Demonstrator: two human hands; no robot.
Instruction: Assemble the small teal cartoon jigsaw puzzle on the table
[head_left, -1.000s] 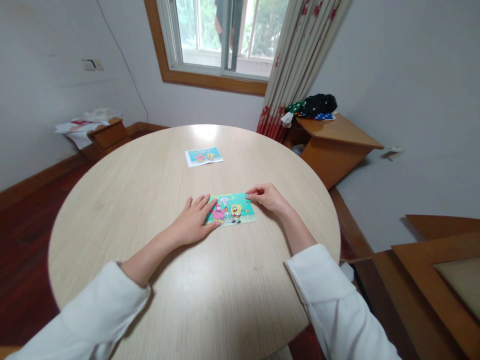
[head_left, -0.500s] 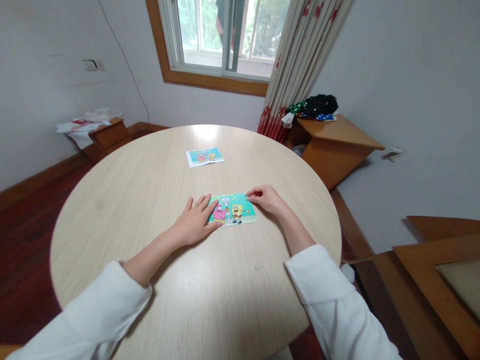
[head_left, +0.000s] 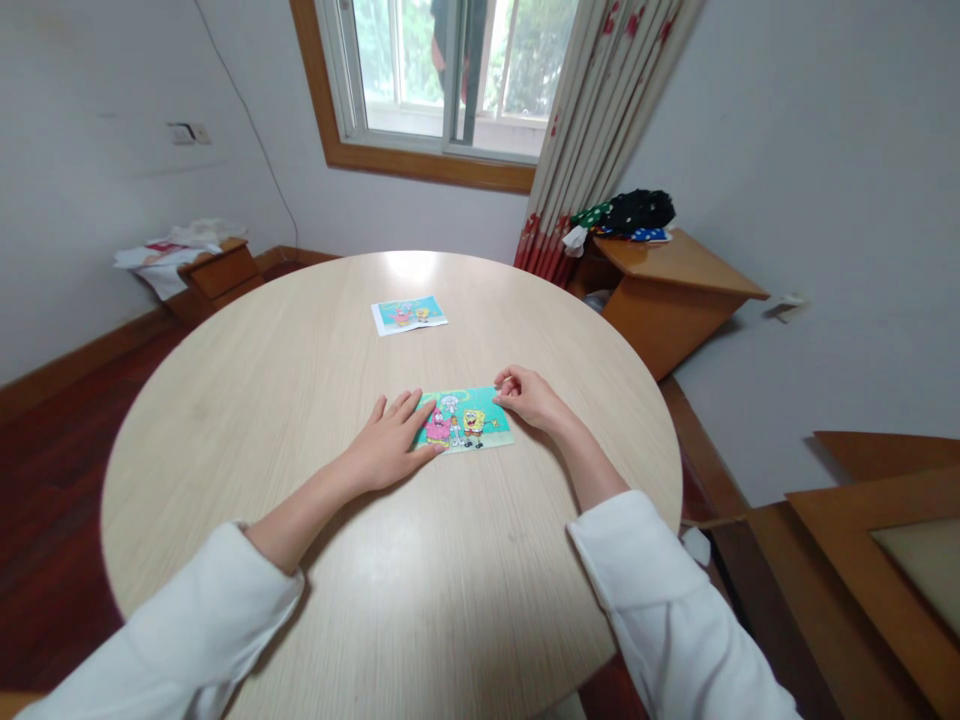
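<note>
A flat cartoon picture (head_left: 484, 425) in turquoise, pink and yellow lies on the round table (head_left: 420, 600) in front of me. My left hand (head_left: 390, 440) rests on its left end, palm down and fingers spread, covering that edge. At the upper right corner is my right hand (head_left: 529, 397), its fingers bent. A small gap shows between thumb and forefinger, with nothing visible in it. The thumb is at the picture's corner; whether it presses there I cannot tell. Farther off lies a similar picture on white-edged paper (head_left: 411, 314), slightly creased, touched by neither hand.
Beyond the table are a window (head_left: 450, 80) and a patterned curtain (head_left: 592, 120). A wooden cabinet (head_left: 675, 265) with dark cloth on top stands at the right. Papers lie on a small wooden stand (head_left: 221, 270) at the left. A wooden chair (head_left: 847, 530) is at the lower right.
The thumb and forefinger of my right hand have parted from a pinch at the picture's upper right corner. My left hand stays in place.
</note>
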